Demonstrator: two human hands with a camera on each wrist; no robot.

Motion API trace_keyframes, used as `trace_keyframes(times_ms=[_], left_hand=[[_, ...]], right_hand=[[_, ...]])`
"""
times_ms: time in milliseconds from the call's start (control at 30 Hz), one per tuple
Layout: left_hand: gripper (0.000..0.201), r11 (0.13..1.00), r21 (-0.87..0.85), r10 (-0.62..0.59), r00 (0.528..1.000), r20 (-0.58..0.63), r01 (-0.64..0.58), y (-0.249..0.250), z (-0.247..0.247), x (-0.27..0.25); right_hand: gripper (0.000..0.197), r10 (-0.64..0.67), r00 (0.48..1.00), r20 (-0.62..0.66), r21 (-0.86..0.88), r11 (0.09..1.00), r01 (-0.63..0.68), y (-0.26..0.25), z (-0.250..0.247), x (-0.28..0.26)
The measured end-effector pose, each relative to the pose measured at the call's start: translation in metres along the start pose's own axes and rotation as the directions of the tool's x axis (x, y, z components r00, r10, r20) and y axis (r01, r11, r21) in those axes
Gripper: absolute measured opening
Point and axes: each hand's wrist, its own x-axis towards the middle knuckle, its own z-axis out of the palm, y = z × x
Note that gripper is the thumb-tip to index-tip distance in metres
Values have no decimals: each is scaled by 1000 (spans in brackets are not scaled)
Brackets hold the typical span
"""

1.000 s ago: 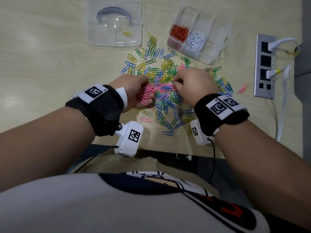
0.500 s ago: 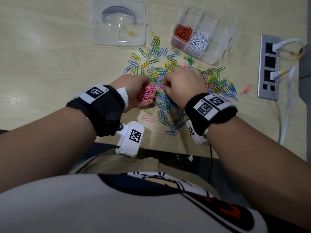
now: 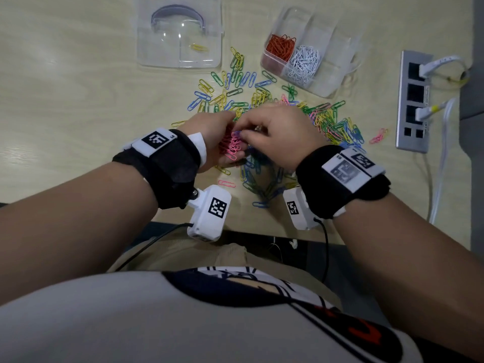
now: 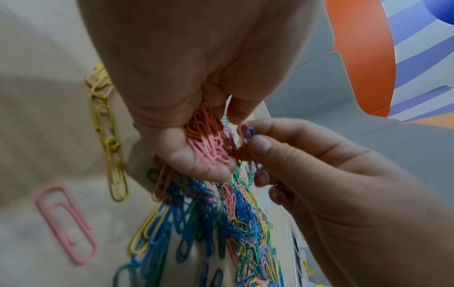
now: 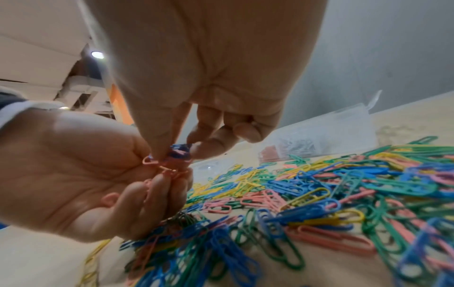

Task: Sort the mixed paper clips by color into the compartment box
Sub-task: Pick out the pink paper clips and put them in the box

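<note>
A heap of mixed paper clips (image 3: 264,108) in blue, green, yellow and pink covers the table's middle. My left hand (image 3: 217,142) cups a bunch of pink clips (image 3: 231,146) in its curled fingers (image 4: 194,155). Right beside it, my right hand (image 3: 275,134) pinches a pink clip and a blue clip (image 4: 247,134) together between thumb and forefinger (image 5: 159,147), touching the bunch. The clear compartment box (image 3: 337,48) stands at the back right, with orange clips (image 3: 281,47) in one compartment and white clips (image 3: 303,64) in the one beside it.
A clear lid (image 3: 180,32) with one yellow clip on it lies at the back left. A grey power strip (image 3: 413,100) with white cables sits at the right edge. Stray pink clips lie near it (image 3: 378,136) and by my left wrist (image 3: 226,183).
My right hand has moved left from the heap to my left hand, bringing picked clips to the pink bunch. The left hand has stayed in place with its clips.
</note>
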Motion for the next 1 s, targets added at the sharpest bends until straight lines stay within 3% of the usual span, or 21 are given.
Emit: trace_keyframes(times_ms=[133,267,833,1000], left_hand=[[19,1000,-11,-8,1000,8,8,0,1,2],[19,999,-48,-21,1000,20,22,-1,-1,4],[18,999,-33,-21,998,53,23,-1,-5,2],[22,999,-43,-8,996,90,12,-1,-3,2]], right_hand=[[23,-64,998,-13,-29,998,64,-2,0,-1],[16,-24,996,-86,31,999,27,-2,-5,-4],[28,-72,995,-69,59,995,76,1,-6,-7],[26,43,991,-130,234,972,-12,0,-7,-9]])
